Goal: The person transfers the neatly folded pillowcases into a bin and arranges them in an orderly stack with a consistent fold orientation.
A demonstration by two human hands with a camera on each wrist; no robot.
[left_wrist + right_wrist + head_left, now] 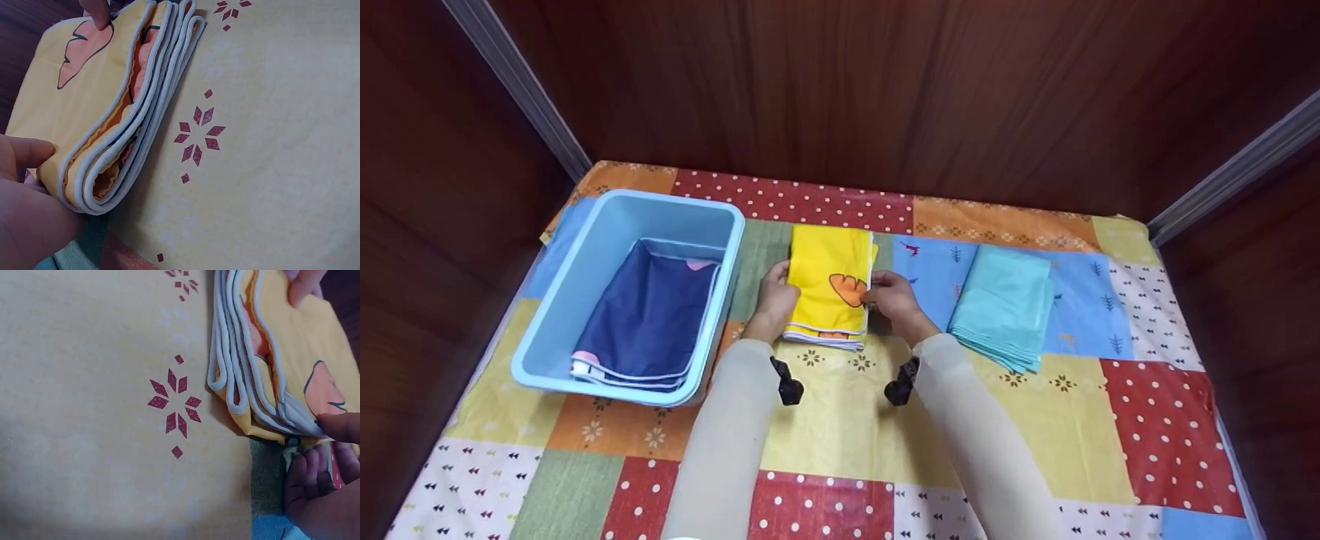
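A folded yellow cloth (831,277) with white piped edges and an orange carrot-like print lies in the middle of the table. Its several stacked layers show along the near edge in the left wrist view. My left hand (777,294) grips its left side, thumb on top and the other fingers partly hidden at the edge. On the opposite side my right hand (894,297) pinches the edge beside the orange print. In the right wrist view the right thumb (340,426) rests on the top layer, with the fingers curled below.
To the left stands a light blue plastic bin (526,364) holding a dark blue folded cloth (652,315) with pale edging. A folded teal cloth (1006,300) lies on the right. The table has a patchwork-print cover (840,442); brown wooden panels (840,90) rise behind and at both sides.
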